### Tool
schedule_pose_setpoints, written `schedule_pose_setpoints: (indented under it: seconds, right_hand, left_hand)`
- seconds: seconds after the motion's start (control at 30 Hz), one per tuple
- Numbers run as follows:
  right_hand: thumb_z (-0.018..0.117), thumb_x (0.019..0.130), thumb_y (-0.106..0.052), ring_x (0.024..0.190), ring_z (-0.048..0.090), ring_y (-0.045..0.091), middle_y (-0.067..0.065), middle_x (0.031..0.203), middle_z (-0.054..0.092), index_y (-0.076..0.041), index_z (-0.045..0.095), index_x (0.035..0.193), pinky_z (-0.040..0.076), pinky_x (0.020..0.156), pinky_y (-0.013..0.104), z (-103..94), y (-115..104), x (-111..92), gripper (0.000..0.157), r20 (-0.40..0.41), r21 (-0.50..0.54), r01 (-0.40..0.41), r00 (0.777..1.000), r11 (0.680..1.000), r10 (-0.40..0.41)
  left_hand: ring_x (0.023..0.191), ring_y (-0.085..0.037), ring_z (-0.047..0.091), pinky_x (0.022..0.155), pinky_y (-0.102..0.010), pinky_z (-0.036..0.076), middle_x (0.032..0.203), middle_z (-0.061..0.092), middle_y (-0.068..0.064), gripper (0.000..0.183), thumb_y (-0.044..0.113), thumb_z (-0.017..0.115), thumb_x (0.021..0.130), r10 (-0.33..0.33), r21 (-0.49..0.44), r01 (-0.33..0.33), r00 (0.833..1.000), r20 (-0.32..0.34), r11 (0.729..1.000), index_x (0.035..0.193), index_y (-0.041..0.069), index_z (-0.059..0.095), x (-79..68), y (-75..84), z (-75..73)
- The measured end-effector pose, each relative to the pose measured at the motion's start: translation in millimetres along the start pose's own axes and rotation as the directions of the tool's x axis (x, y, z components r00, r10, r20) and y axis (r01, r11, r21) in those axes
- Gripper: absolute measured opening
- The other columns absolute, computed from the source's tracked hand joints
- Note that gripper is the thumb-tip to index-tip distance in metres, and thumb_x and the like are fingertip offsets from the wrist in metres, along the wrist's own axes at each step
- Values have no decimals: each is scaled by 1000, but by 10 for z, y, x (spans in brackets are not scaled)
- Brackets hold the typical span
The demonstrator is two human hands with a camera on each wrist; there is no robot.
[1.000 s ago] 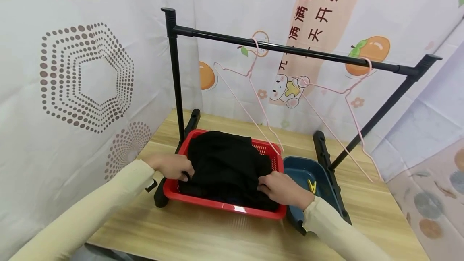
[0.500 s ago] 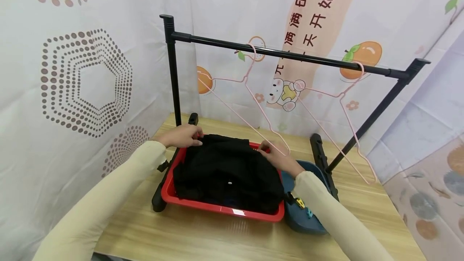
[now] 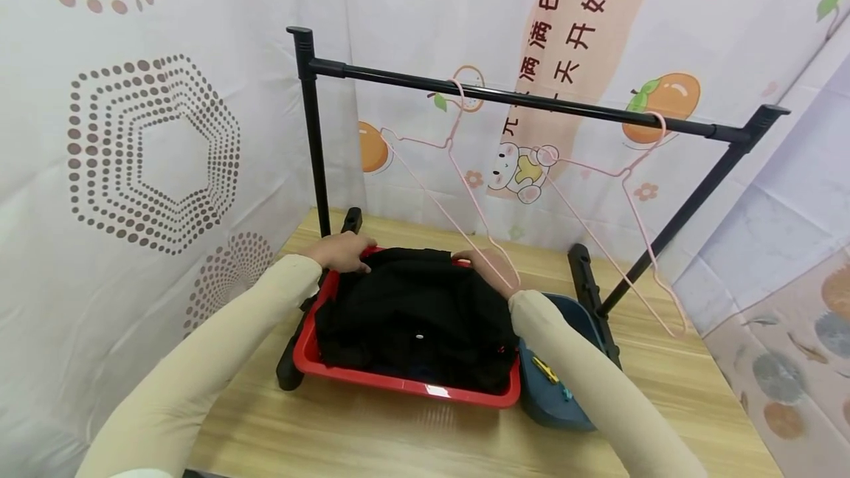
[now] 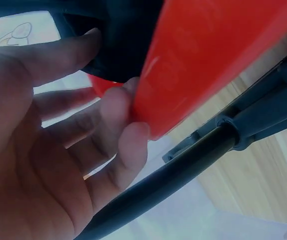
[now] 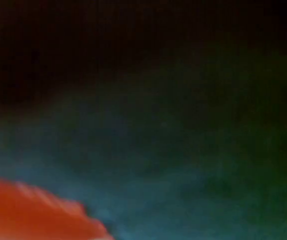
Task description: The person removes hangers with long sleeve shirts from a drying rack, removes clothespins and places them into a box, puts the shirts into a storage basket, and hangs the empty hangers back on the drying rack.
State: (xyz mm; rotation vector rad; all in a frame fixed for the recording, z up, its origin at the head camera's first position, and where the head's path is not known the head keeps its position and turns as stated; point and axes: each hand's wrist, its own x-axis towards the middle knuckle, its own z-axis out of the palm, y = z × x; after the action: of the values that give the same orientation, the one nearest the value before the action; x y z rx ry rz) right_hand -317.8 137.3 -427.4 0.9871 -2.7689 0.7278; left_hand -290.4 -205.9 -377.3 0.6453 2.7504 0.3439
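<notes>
A black garment (image 3: 412, 308) with a small pale mark lies bunched in a red plastic basket (image 3: 398, 383). At the basket's far left corner is my left hand (image 3: 341, 251). In the left wrist view, this hand (image 4: 48, 130) has its fingers loosely bent, tips at the red rim (image 4: 198, 65), while the thumb, set apart from them, reaches the dark cloth (image 4: 126, 45). My right hand (image 3: 493, 269) rests at the back rim and the garment's far right edge; I cannot tell how its fingertips lie. The right wrist view shows only dark blur and some red rim (image 5: 33, 215).
A black clothes rack (image 3: 425, 83) stands over the basket. Two pink hangers (image 3: 451, 142) hang from its bar, the left one crossing in front of my right hand. Right of the basket sits a blue tray (image 3: 561, 411) with a yellow clothespin (image 3: 546, 369). Wooden tabletop (image 3: 372, 434) lies in front.
Both hands have moved from the garment's sides to the basket's far rim. The garment is spread differently, its pale mark now showing. The left hanger has swung slightly.
</notes>
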Motion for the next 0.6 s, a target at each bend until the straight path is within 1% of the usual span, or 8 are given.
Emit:
schedule_pose_setpoints:
  seconds: [0.07,0.13,0.23,0.27,0.37,0.43,0.53,0.6]
  right_hand:
    - [45,107,-7,100,70,21,3,116,75,-18,75,125,54,90,38,216,364,105,37,-35,-9,109,993,994,-109]
    - [45,108,-11,101,69,19,0,117,75,-21,76,123,53,91,37,413,647,189,36,-66,50,124,990,991,-121]
    - [41,111,-21,110,66,20,-2,126,71,-24,74,127,50,97,39,508,728,214,37,-36,245,16,999,969,-8]
    - [42,110,-22,112,65,22,-2,127,70,-25,75,126,49,98,41,484,648,208,36,-25,291,-35,999,956,45]
    - [43,110,-34,112,64,25,-2,125,71,-28,76,123,48,100,46,486,617,221,36,35,432,-169,985,886,170]
    - [48,108,-41,104,66,22,-3,116,72,-29,77,118,50,95,44,572,737,271,33,14,413,-93,995,906,96]
    - [53,106,-45,91,66,13,-8,103,72,-31,76,109,52,84,37,649,827,318,28,-99,322,150,987,935,-125]
    - [54,107,-29,87,66,20,0,99,72,-20,75,105,52,80,39,411,446,225,23,-128,237,244,967,940,-219]
  left_hand:
    - [106,-29,64,83,-41,52,134,63,-19,58,23,70,100,10,3,-10,1000,-8,1000,151,6,49,11,-2,-2]
    - [93,-24,63,75,-36,50,135,63,-18,56,22,69,101,24,-1,-24,1000,-17,1000,152,9,50,21,-8,-4]
    - [68,-19,59,63,-31,48,126,67,-17,52,20,67,102,35,-57,-36,999,-26,998,152,13,52,27,-33,-6]
    - [62,-18,58,59,-29,47,122,69,-15,51,18,66,102,37,-85,-39,999,-28,996,151,13,53,23,-44,-5]
    - [50,-19,55,53,-28,46,103,73,-11,49,13,64,103,36,-178,-39,999,-22,983,151,14,54,16,-79,-3]
    - [52,-20,59,53,-28,47,102,73,-8,50,11,65,102,40,-218,-42,999,-16,975,151,14,53,6,-95,-1]
    - [59,-22,64,55,-29,49,109,71,-10,55,11,68,101,37,-259,-33,999,9,965,153,15,50,-16,-118,3]
    - [63,-23,66,58,-30,51,121,67,-14,59,10,68,100,42,-275,-33,999,27,961,155,15,48,-43,-112,-2]
